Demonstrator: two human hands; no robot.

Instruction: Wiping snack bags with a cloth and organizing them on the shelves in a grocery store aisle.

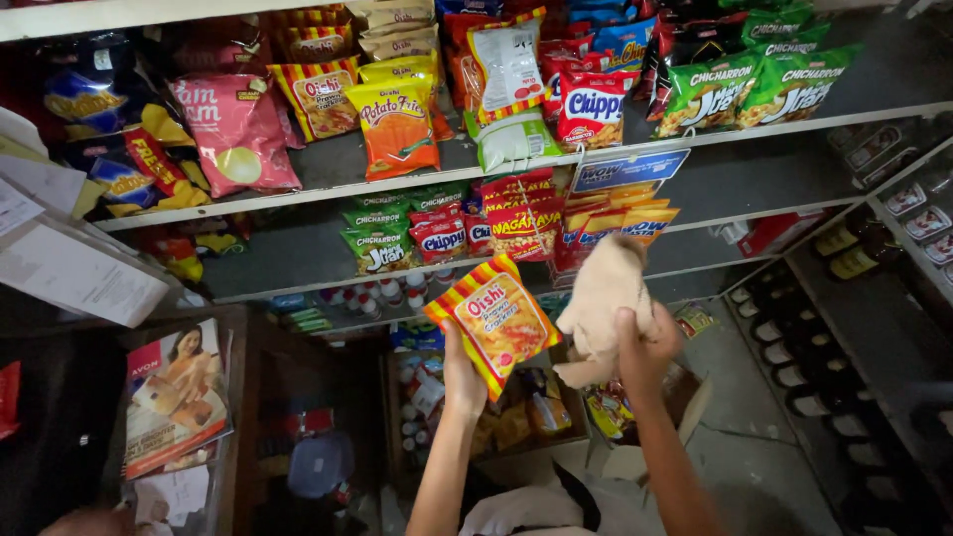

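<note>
The left hand (463, 369) is closed on the lower edge of an orange snack packet (493, 323), held up just below the middle shelf (695, 191). Right of the packet, the right hand (645, 347) grips a beige cloth (602, 303)

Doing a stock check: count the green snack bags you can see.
4: two big green bags at the top shelf's right end, two smaller green packs mid-shelf; more may be hidden behind.
</note>
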